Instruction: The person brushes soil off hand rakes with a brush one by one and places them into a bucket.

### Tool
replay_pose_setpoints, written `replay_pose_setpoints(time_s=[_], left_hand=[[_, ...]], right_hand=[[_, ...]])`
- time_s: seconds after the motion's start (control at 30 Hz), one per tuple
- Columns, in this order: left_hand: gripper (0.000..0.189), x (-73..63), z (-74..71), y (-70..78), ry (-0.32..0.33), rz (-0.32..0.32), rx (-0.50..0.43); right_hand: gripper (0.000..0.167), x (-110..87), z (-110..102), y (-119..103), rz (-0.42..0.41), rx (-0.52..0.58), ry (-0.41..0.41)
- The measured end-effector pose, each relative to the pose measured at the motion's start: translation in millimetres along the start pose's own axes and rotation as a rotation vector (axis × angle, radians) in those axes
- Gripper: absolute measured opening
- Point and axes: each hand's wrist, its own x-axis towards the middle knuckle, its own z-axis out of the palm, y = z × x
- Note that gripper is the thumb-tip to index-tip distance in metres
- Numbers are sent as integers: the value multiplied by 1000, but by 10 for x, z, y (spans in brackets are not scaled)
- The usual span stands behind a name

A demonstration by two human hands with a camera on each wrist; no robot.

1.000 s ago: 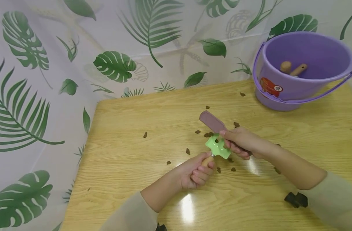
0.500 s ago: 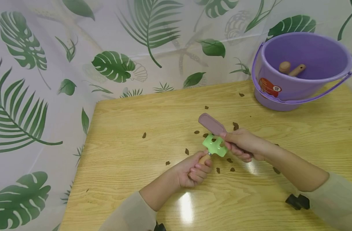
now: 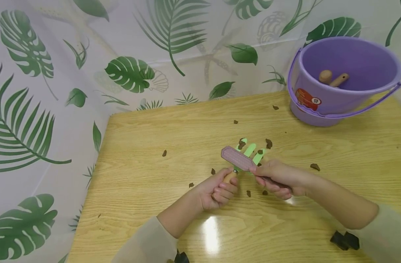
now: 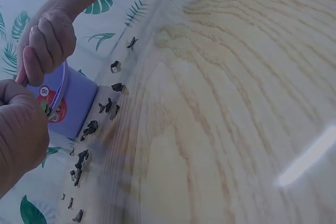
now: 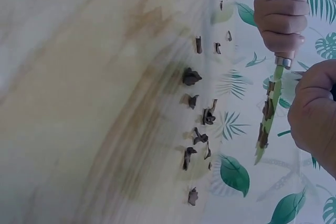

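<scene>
In the head view my left hand (image 3: 220, 191) grips the wooden handle of a small green hand fork (image 3: 250, 149), its broad prongs pointing away from me. Brown chips (image 3: 242, 143) lie on the prongs; the right wrist view shows several along the green fork (image 5: 269, 111) seen edge-on. Curled around a handle, my right hand (image 3: 276, 179) holds a mauve paddle-shaped tool (image 3: 236, 157) with a dotted face up. Its head crosses over the base of the fork and hides part of it. Both hands are close together, with the right one to the right.
Several more brown chips (image 3: 314, 167) are scattered over the wooden table (image 3: 147, 146). A purple bucket (image 3: 325, 100) stands at the back right, wooden handles (image 3: 339, 79) showing inside. A leaf-patterned cloth (image 3: 193, 51) hangs behind and at the left.
The fork has turned so its prongs show lengthwise toward the back. The mauve tool has flipped from its smooth side to its dotted side, and my right hand has shifted slightly toward me.
</scene>
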Motion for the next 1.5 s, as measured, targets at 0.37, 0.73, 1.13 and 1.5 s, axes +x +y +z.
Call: replay_pose_setpoints(time_s=[0.37, 0.73, 1.13, 1.5], left_hand=[[45, -30, 10, -6, -9, 26, 29], [46, -41, -22, -17, -34, -6, 30], [46, -43, -46, -49, -39, -22, -8], [47, -69, 22, -45, -31, -37, -73]], right_hand=[[41, 4, -53, 110, -5, 43, -25], [41, -16, -99, 99, -9, 26, -39], [42, -51, -394, 146, 16, -25, 90], [47, -49, -435, 148, -46, -271, 377]])
